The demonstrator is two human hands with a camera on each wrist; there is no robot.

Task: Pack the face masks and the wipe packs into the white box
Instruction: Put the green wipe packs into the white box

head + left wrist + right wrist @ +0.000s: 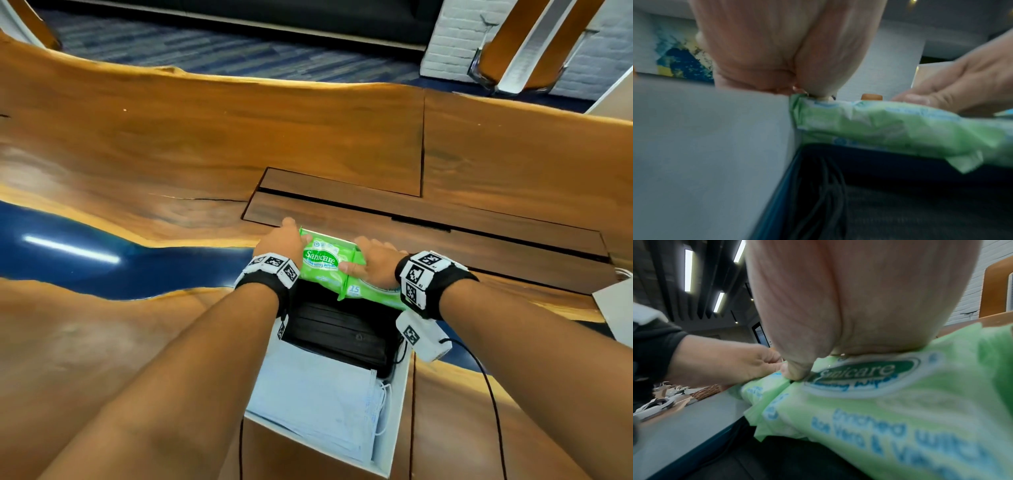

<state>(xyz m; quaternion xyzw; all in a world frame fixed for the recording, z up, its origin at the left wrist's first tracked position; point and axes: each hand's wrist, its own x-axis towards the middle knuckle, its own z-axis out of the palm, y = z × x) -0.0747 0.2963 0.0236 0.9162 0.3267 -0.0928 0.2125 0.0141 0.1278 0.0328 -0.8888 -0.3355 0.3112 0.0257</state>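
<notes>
The white box stands open at the table's near edge. Light blue face masks lie in its near part and black face masks in the middle. Two green wipe packs sit side by side at the far end, above the black masks. My left hand pinches the far left edge of the left wipe pack beside the box wall. My right hand lies over the right wipe pack, fingers curled past its far edge. Its thumb presses on the seam between the packs.
The box rests on a wooden table with a blue resin strip. A dark inset panel lies just beyond the hands. A white object shows at the right edge, and a black cable trails from my right wrist.
</notes>
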